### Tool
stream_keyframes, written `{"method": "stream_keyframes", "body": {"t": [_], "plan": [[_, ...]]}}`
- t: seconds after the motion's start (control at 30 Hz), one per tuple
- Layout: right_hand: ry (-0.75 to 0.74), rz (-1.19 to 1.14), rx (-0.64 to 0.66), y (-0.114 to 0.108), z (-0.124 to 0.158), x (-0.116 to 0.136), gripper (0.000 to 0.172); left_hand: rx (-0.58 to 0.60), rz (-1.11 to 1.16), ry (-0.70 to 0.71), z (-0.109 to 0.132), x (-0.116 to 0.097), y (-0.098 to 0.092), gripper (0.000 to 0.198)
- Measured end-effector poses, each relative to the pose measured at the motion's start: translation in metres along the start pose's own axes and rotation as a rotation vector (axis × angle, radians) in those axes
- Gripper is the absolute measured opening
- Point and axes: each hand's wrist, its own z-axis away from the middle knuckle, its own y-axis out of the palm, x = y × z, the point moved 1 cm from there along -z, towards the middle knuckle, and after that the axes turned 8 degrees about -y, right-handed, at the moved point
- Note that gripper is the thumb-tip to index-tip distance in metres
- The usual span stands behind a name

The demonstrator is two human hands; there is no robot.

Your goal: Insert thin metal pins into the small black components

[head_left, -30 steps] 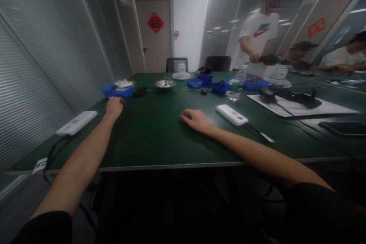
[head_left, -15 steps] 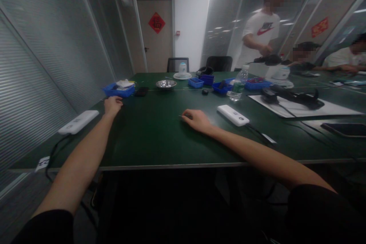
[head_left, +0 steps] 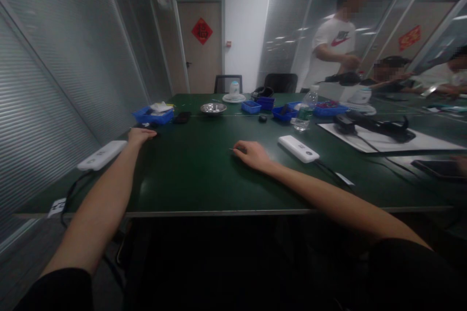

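My left hand [head_left: 141, 135] is at the left side of the green table, just in front of a blue basket [head_left: 153, 116] with white and yellow things in it. Its fingers stretch out to the right, and nothing shows in them. A small white bit [head_left: 146, 125] lies between this hand and the basket. Near the middle of the table rests my right hand [head_left: 251, 154], its fingertips closed in a pinch. A thin, pale, stick-like thing [head_left: 231, 149] pokes out from them to the left; the rest of it is hidden.
White power banks [head_left: 298, 148] with cables lie outside each arm. Further back stand a steel bowl [head_left: 213, 109], a black phone-like thing [head_left: 182, 117], several blue baskets [head_left: 251, 107] and a water bottle [head_left: 305, 109]. A black device [head_left: 379, 126] lies on a white sheet. Other people are at the right.
My left hand has shifted slightly left, and its curled fingers have straightened to the right. The right hand keeps its place and pinch. The view has tilted slightly.
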Motion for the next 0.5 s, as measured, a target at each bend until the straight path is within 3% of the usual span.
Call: {"method": "stream_keyframes", "body": {"t": [0.1, 0.2, 0.5], "plan": [[0.003, -0.009, -0.001, -0.0015, 0.0005, 0.0021, 0.027, 0.057, 0.053, -0.047, 0.0004, 0.0002, 0.0026, 0.025], [0.006, -0.012, -0.003, -0.0024, 0.0009, 0.0035, 0.026, 0.040, -0.012, 0.003, 0.0017, -0.0018, 0.0026, 0.031], [0.001, -0.012, -0.004, -0.0022, 0.0008, 0.0026, 0.025, -0.069, -0.432, 0.269, 0.0060, -0.0058, -0.0044, 0.023]]}}
